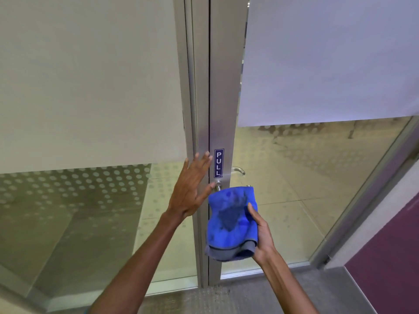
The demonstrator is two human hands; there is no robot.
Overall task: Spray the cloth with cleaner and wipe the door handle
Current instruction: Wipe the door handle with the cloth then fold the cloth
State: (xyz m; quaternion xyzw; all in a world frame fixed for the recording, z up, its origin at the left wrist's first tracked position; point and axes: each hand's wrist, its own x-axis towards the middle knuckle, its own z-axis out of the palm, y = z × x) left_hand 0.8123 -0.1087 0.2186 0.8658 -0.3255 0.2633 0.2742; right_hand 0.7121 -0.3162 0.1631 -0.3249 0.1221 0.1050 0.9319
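Observation:
A blue cloth [231,223] with a dark wet patch in its middle is held in my right hand [260,232], just below the door handle. The metal door handle [218,185] shows only at its round base under the blue PULL sign [219,163]; the cloth hides the lever. A second handle [238,171] shows through the glass on the far side. My left hand [192,189] is flat and spread against the metal door frame [221,98], fingers apart, its thumb close to the handle's base. No spray bottle is in view.
Frosted glass panels with dotted film stand left [90,98] and right [317,64] of the frame. A grey floor mat [249,298] lies at the threshold. A purple wall [390,257] closes the right side.

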